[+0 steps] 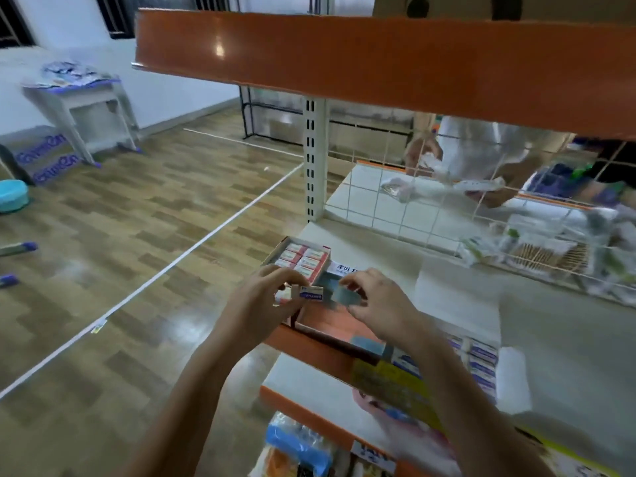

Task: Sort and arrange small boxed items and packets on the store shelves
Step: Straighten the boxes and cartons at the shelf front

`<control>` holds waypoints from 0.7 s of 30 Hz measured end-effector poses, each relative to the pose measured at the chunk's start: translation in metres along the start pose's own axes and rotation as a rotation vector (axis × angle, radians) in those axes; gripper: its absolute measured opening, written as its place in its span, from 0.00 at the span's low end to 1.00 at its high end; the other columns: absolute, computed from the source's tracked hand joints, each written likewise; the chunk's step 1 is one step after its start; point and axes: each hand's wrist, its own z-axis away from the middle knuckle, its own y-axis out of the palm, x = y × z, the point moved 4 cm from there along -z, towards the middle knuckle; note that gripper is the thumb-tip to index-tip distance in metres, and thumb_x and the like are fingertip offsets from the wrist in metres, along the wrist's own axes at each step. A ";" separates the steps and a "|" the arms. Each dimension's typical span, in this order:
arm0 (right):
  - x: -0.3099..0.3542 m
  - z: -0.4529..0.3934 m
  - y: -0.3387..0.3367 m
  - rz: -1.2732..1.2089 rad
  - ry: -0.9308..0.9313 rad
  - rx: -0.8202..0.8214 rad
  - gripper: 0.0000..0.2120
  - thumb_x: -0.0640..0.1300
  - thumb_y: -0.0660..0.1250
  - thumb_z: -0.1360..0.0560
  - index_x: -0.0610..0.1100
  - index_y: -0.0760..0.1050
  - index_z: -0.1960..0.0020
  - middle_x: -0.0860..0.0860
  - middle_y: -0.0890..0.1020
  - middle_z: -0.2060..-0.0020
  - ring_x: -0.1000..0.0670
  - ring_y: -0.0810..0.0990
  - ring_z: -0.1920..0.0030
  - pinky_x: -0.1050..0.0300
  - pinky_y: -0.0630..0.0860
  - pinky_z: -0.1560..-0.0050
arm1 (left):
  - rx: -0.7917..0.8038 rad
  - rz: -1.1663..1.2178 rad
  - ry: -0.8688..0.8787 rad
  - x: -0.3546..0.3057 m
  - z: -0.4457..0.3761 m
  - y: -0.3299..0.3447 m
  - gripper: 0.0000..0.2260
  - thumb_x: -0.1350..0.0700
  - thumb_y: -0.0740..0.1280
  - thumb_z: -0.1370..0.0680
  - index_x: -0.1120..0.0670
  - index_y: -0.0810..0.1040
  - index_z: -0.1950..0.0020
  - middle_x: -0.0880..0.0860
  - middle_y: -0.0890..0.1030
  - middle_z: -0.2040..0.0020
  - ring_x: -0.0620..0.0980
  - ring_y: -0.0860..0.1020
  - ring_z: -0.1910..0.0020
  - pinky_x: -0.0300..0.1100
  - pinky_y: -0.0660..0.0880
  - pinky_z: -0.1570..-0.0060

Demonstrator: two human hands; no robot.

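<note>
From the head camera, our left hand (265,297) pinches a small white box (311,293) with blue print, holding it just above the front edge of the shelf (568,325). Our right hand (373,297) curls its fingers round a grey-blue flap (346,297) of the open carton (330,325) beside it. Behind our hands sits a tray of red-and-white boxes (303,258), packed in rows. Beyond the wire grid (395,201), another person handles packets.
</note>
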 end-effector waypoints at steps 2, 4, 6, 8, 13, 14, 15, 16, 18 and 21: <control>0.004 -0.009 0.011 0.037 0.038 -0.004 0.17 0.38 0.67 0.27 0.47 0.73 0.39 0.51 0.75 0.45 0.53 0.73 0.44 0.61 0.71 0.41 | 0.064 0.033 0.019 0.014 -0.010 -0.004 0.07 0.48 0.69 0.29 0.44 0.78 0.51 0.44 0.76 0.53 0.46 0.77 0.57 0.43 0.78 0.60; 0.007 -0.016 0.022 0.092 0.076 -0.011 0.15 0.38 0.65 0.26 0.45 0.73 0.39 0.51 0.75 0.43 0.53 0.72 0.43 0.62 0.68 0.41 | 0.120 0.034 0.055 0.027 -0.018 -0.008 0.08 0.52 0.72 0.28 0.44 0.79 0.51 0.42 0.76 0.53 0.45 0.77 0.56 0.41 0.76 0.60; 0.008 -0.020 0.031 0.140 0.113 -0.024 0.14 0.39 0.64 0.24 0.45 0.73 0.39 0.51 0.75 0.43 0.53 0.71 0.42 0.62 0.67 0.40 | 0.150 0.025 0.087 0.038 -0.026 -0.013 0.09 0.55 0.73 0.28 0.46 0.79 0.50 0.38 0.74 0.54 0.41 0.75 0.57 0.33 0.71 0.60; 0.009 -0.025 0.039 0.181 0.142 -0.046 0.13 0.41 0.64 0.24 0.47 0.73 0.39 0.52 0.75 0.42 0.54 0.70 0.41 0.62 0.66 0.39 | 0.188 0.026 0.107 0.045 -0.033 -0.016 0.09 0.55 0.73 0.28 0.46 0.79 0.49 0.36 0.72 0.54 0.38 0.74 0.57 0.28 0.68 0.61; 0.010 -0.027 0.047 0.181 0.185 -0.112 0.13 0.43 0.65 0.24 0.49 0.73 0.40 0.56 0.73 0.42 0.57 0.67 0.38 0.68 0.57 0.40 | 0.255 0.060 0.156 0.057 -0.050 -0.017 0.09 0.54 0.72 0.27 0.48 0.80 0.48 0.42 0.74 0.51 0.45 0.74 0.50 0.39 0.72 0.54; 0.010 -0.026 0.048 0.180 0.193 -0.123 0.13 0.43 0.65 0.24 0.50 0.73 0.40 0.55 0.73 0.42 0.57 0.67 0.38 0.69 0.56 0.40 | 0.264 0.061 0.177 0.058 -0.052 -0.017 0.09 0.54 0.72 0.27 0.48 0.80 0.48 0.42 0.74 0.51 0.44 0.73 0.50 0.39 0.72 0.54; 0.010 -0.026 0.049 0.180 0.205 -0.131 0.13 0.43 0.65 0.24 0.50 0.74 0.40 0.55 0.73 0.42 0.57 0.67 0.38 0.69 0.56 0.41 | 0.276 0.064 0.193 0.059 -0.054 -0.017 0.09 0.53 0.71 0.27 0.48 0.80 0.48 0.41 0.73 0.51 0.44 0.73 0.50 0.39 0.71 0.54; 0.011 -0.025 0.051 0.180 0.217 -0.140 0.14 0.43 0.65 0.24 0.50 0.74 0.39 0.55 0.73 0.43 0.57 0.67 0.39 0.69 0.57 0.42 | 0.289 0.070 0.203 0.060 -0.056 -0.016 0.08 0.53 0.71 0.27 0.47 0.79 0.48 0.40 0.73 0.51 0.43 0.72 0.50 0.38 0.70 0.54; 0.012 -0.025 0.053 0.182 0.238 -0.162 0.14 0.42 0.66 0.24 0.50 0.75 0.39 0.54 0.73 0.44 0.56 0.68 0.39 0.68 0.58 0.42 | 0.315 0.083 0.214 0.060 -0.061 -0.014 0.09 0.52 0.71 0.27 0.46 0.79 0.47 0.40 0.72 0.51 0.42 0.71 0.49 0.38 0.70 0.53; 0.013 -0.025 0.056 0.214 0.256 -0.176 0.15 0.42 0.65 0.24 0.50 0.74 0.38 0.54 0.73 0.43 0.55 0.67 0.39 0.67 0.59 0.41 | 0.332 0.106 0.240 0.059 -0.067 -0.011 0.09 0.52 0.71 0.27 0.45 0.79 0.47 0.40 0.73 0.50 0.42 0.71 0.48 0.40 0.70 0.52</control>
